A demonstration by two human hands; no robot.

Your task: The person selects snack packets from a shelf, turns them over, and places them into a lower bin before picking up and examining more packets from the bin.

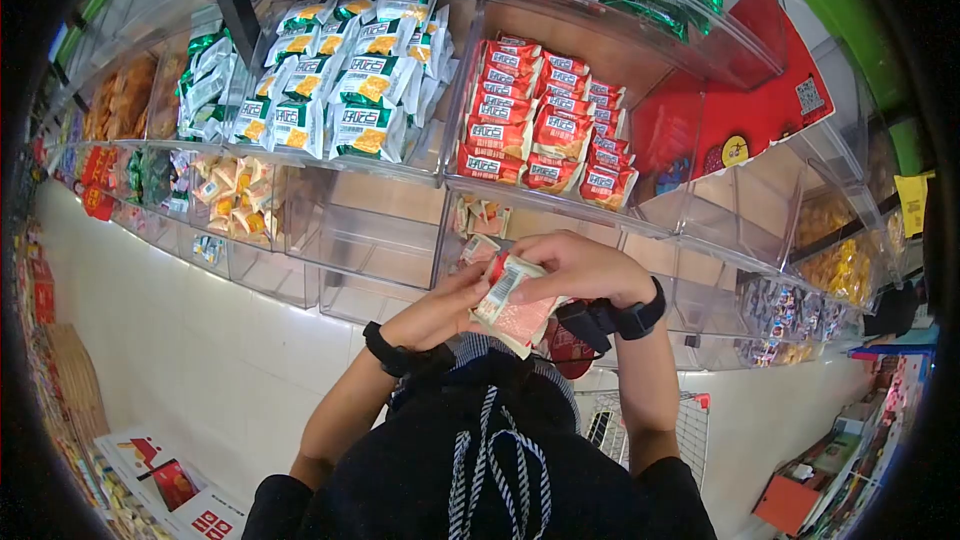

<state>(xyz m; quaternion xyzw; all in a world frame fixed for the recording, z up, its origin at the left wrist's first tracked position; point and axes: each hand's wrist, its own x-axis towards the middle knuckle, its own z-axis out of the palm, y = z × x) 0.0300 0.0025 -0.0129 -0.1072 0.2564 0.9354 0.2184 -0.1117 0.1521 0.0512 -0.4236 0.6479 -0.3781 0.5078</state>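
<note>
Both my hands hold small cream-and-pink snack packets (517, 318) in front of my chest, a barcode showing on one. My left hand (437, 312) grips them from the left side. On the right, my right hand (590, 270) has its thumb across the front packet. Just above the hands, similar packets (484, 217) lie in a clear lower bin. Red packets (535, 130) stand stacked in rows in the bin above. To their left is a bin of white-and-green packets (368, 105).
Clear plastic bin walls (380, 240) run across the shelf in front of me. A red sign (740, 110) hangs at the upper right. Behind my right arm is a wire shopping cart (693, 430). Boxes (790, 500) stand at the lower right.
</note>
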